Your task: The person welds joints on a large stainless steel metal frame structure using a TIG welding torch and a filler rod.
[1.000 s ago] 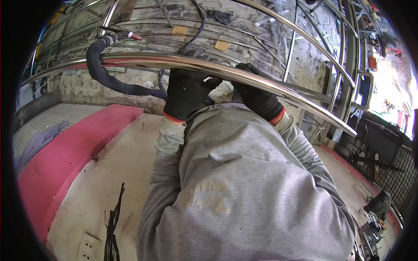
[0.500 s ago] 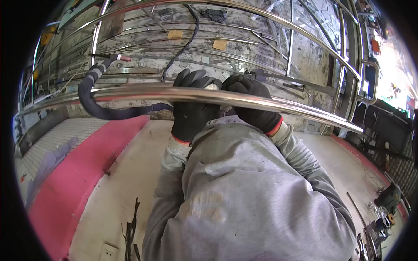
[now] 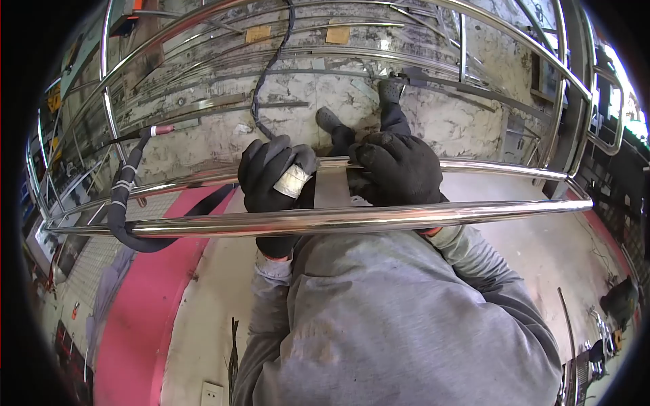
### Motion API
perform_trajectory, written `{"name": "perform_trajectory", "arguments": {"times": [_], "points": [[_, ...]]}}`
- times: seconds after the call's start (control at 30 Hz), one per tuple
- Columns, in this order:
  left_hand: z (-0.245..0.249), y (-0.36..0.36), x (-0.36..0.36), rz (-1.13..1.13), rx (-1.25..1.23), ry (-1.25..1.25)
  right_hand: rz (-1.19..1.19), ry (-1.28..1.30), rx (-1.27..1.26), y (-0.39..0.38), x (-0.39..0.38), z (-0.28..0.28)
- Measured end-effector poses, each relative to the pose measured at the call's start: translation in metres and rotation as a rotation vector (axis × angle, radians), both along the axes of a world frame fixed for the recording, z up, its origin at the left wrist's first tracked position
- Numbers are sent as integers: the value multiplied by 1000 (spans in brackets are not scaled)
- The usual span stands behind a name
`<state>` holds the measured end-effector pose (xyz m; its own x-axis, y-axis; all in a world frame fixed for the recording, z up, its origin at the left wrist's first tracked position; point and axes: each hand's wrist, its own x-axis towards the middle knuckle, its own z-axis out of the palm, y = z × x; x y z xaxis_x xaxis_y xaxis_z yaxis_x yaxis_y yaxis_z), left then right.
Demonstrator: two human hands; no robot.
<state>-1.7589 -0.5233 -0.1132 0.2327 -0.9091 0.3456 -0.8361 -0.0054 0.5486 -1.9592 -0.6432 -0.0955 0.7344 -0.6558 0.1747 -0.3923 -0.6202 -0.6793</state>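
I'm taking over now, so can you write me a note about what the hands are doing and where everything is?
Left hand: gloved, shut on a small silvery pad, just left of the flat bar.
Right hand: gloved, curled over the back rail at the bar's far end; its grip is hidden.
Things: the flat bar spans from the back rail to the front rail. The torch hangs on the frame at the left, in nobody's hand.
Done: the bar sits between the rails.
Left: whether its joints are welded cannot be seen.
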Motion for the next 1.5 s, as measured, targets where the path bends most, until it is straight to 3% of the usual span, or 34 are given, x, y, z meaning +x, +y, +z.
{"name": "perform_trajectory", "arguments": {"times": [0.27, 0.4, 0.47, 0.7, 0.77, 1.5], "points": [[2, 8, 2, 33, 59, 79, -13, 84, -15, 3, 2, 1], [0, 5, 1, 27, 29, 124, 11, 76, 159, 6, -4, -4], [-5, 4, -1, 43, -14, 105, 31, 95, 36, 1, -2, 3], [0, -1, 0, -1, -34, 81, 3, 44, 3, 2, -1, -1], [-3, -1, 1, -6, -32, 56, -6, -128, -44, 1, 3, -7], [6, 2, 0, 17, 13, 117, 15, -137, -99, 8, -1, -11]]}}
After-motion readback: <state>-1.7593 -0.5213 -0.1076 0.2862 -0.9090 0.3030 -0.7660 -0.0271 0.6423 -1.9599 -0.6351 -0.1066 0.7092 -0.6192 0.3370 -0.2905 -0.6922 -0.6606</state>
